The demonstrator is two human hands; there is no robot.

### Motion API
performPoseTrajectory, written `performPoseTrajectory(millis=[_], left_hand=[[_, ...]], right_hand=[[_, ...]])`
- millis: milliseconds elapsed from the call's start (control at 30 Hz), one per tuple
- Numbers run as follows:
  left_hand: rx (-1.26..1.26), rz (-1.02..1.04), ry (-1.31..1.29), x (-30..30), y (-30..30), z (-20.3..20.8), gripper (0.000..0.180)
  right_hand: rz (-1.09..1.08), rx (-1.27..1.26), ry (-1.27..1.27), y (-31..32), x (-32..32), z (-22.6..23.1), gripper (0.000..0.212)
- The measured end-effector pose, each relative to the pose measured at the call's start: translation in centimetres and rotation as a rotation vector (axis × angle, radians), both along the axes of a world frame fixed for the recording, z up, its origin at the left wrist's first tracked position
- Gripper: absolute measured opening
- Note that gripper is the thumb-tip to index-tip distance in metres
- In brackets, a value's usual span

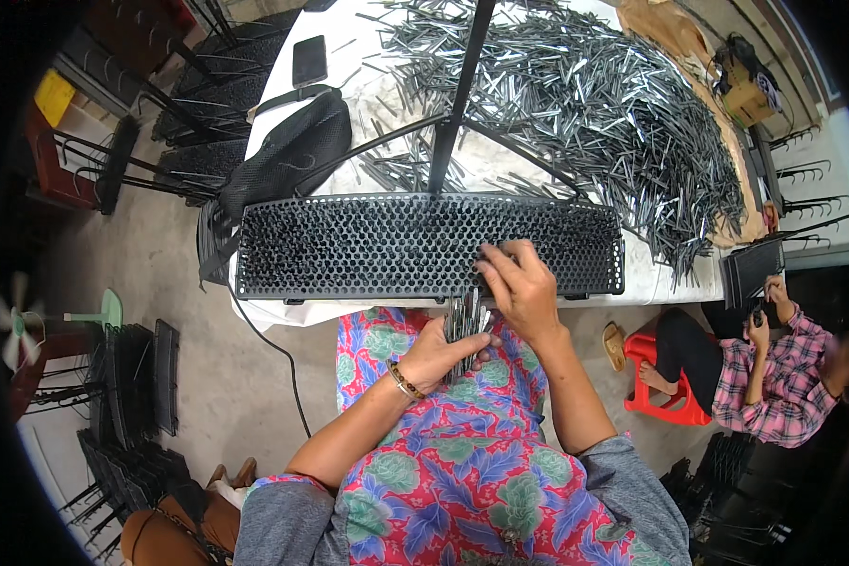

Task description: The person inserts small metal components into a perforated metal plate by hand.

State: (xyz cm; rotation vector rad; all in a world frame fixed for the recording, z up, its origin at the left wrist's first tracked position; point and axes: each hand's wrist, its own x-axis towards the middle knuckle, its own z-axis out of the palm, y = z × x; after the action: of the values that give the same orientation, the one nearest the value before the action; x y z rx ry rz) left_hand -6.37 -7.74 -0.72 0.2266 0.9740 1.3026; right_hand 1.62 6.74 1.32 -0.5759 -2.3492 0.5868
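My left hand is closed around a bundle of thin dark strips, just below the near edge of a long black panel full of round holes. The strips stand roughly upright, their ends poking above my thumb. Over the right half of the panel, my right hand has its fingertips pinched close to the holes. Whatever those fingertips hold is too small to make out. Small dark ends fill many holes toward both sides of the panel. A black post with two slanted braces rises behind it.
A big heap of loose strips covers the white-topped table. A phone and a black mesh bag lie at the left. Another person sits at the right by a red stool. Black racks stand around.
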Motion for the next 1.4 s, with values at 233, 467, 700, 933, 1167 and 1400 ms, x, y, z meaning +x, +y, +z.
performPoseTrajectory(millis=[233, 467, 700, 933, 1167, 1400], left_hand=[[0.044, -0.021, 0.041, 0.0, 0.0, 0.2, 0.019], [0.04, -0.059, 0.057, 0.3, 0.7, -0.1, 0.019], [-0.009, -0.04, -0.013, 0.6, 1.2, -1.0, 0.019], [-0.038, -0.048, -0.063, 0.6, 1.0, -1.1, 0.021], [-0.01, -0.013, -0.045, 0.4, 0.7, -0.8, 0.023], [0.03, 0.012, 0.018, 0.3, 0.6, -0.2, 0.02]], right_hand=[[0.187, -0.701, -0.138, -0.4, 2.0, 1.5, 0.012], [-0.011, -0.978, -0.006, 0.8, 3.0, 1.8, 0.013], [-0.14, -0.661, 0.235, 2.7, 2.4, 0.8, 0.014], [-0.076, -0.309, 0.197, 2.0, 1.8, -0.5, 0.012], [-0.015, -0.069, 0.108, 0.6, 1.7, -0.8, 0.017], [-0.041, -0.393, 0.056, -0.3, 2.5, 1.4, 0.02]])
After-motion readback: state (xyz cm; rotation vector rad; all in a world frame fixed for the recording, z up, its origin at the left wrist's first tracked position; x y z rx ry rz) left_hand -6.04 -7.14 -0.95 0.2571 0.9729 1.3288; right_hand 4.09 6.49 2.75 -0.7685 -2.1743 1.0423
